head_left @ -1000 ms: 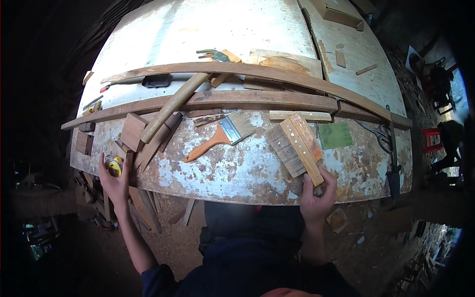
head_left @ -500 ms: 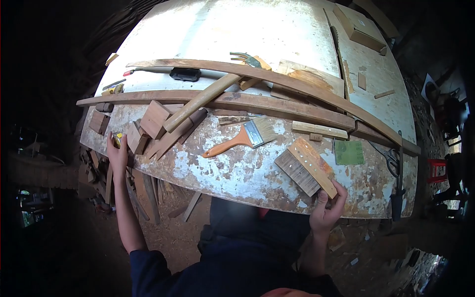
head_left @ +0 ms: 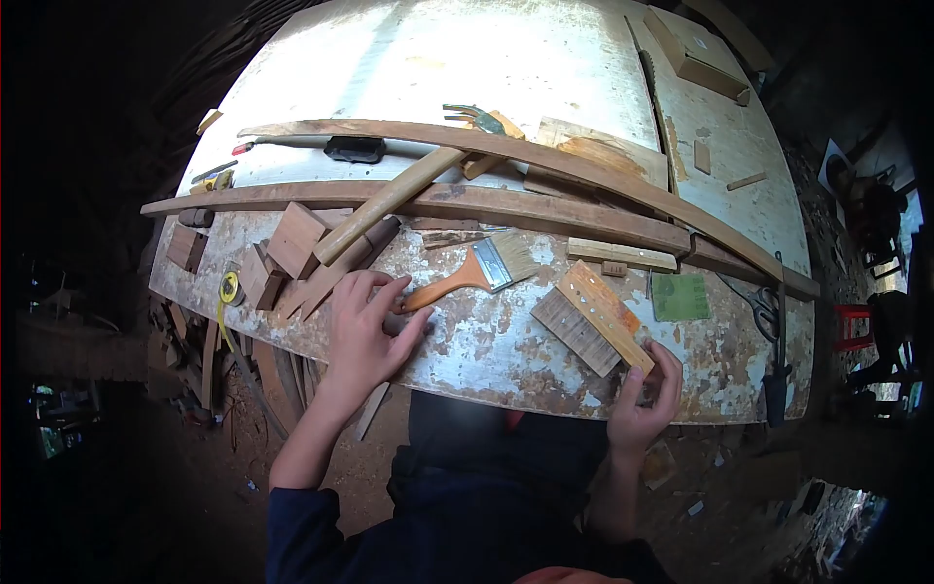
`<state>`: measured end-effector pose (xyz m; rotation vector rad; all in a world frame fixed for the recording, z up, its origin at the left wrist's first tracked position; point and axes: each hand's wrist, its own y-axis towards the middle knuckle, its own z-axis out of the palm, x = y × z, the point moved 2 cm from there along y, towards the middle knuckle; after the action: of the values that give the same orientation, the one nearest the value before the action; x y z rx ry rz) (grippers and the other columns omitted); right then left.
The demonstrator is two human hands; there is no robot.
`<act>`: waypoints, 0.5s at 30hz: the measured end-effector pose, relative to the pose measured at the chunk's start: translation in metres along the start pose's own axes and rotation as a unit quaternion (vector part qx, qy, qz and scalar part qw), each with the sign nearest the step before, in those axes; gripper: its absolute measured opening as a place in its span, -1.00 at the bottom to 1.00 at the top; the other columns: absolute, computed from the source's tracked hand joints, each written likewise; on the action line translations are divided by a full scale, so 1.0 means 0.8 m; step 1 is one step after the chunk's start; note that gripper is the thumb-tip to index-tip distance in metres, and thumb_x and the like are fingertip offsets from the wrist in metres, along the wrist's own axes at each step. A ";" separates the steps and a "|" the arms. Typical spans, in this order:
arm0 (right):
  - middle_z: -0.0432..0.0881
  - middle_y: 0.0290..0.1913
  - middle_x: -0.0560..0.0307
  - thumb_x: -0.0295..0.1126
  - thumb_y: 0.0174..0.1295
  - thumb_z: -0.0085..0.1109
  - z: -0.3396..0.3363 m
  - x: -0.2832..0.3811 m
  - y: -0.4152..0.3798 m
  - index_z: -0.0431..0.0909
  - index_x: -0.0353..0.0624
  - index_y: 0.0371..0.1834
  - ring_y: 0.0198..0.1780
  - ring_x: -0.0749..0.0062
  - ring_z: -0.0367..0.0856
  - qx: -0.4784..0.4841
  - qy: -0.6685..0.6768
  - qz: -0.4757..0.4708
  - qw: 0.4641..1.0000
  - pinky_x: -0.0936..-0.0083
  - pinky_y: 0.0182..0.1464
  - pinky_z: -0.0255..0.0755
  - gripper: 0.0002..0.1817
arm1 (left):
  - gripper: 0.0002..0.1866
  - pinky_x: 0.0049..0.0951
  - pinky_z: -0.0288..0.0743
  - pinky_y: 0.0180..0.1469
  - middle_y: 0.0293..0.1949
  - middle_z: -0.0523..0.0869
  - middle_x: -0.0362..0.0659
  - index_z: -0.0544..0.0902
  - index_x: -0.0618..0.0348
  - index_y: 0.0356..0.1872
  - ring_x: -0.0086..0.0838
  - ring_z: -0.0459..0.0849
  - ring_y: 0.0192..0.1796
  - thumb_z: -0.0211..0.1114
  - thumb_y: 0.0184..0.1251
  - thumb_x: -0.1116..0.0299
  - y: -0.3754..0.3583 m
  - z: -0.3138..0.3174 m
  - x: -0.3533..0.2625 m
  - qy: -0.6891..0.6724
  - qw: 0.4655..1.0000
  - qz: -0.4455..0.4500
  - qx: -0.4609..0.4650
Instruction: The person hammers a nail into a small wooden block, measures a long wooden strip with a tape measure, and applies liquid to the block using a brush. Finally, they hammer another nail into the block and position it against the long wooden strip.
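My left hand (head_left: pixel 368 326) is over the worn table (head_left: pixel 467 355), its fingers apart beside the orange handle of a paintbrush (head_left: pixel 462 277); nothing shows in its grasp. My right hand (head_left: pixel 650 404) grips the lower end of a wide wooden-backed brush (head_left: pixel 593 316) between thumb and fingers, near the front edge. At the left edge lies a yellow tape measure (head_left: pixel 231 287), its yellow strip hanging down over the edge. Several wooden blocks (head_left: pixel 295 239) sit between it and a long wooden handle (head_left: pixel 389 204).
Two long wooden strips (head_left: pixel 457 200) cross the table. A green pad (head_left: pixel 680 297), scissors (head_left: pixel 767 313) and a dark-bladed tool (head_left: pixel 775 389) lie at the right. At the back right is a cardboard box (head_left: pixel 696 54). Wood offcuts (head_left: pixel 209 360) are piled below the left edge.
My left hand has left the tape measure and moved right, opening near the paintbrush handle. The yellow strip now shows hanging off the edge. My right hand keeps its hold on the wide brush.
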<state>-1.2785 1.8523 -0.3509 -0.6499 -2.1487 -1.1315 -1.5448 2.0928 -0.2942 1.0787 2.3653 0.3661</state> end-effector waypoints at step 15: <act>0.69 0.15 -0.19 -0.59 0.35 0.26 -0.007 0.006 0.002 0.62 -0.37 0.20 0.11 0.10 0.73 0.009 0.027 0.017 0.999 0.38 -0.02 0.66 -0.65 | -0.65 0.04 0.38 0.57 0.06 0.75 0.05 0.75 0.26 -0.04 -0.01 0.66 0.30 0.64 0.23 0.35 -0.007 0.029 0.012 -0.135 0.988 -0.059 0.038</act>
<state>-1.2792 1.8494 -0.3439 -0.6377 -2.0918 -1.0972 -1.5405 2.0974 -0.3191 0.9515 2.2011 0.0815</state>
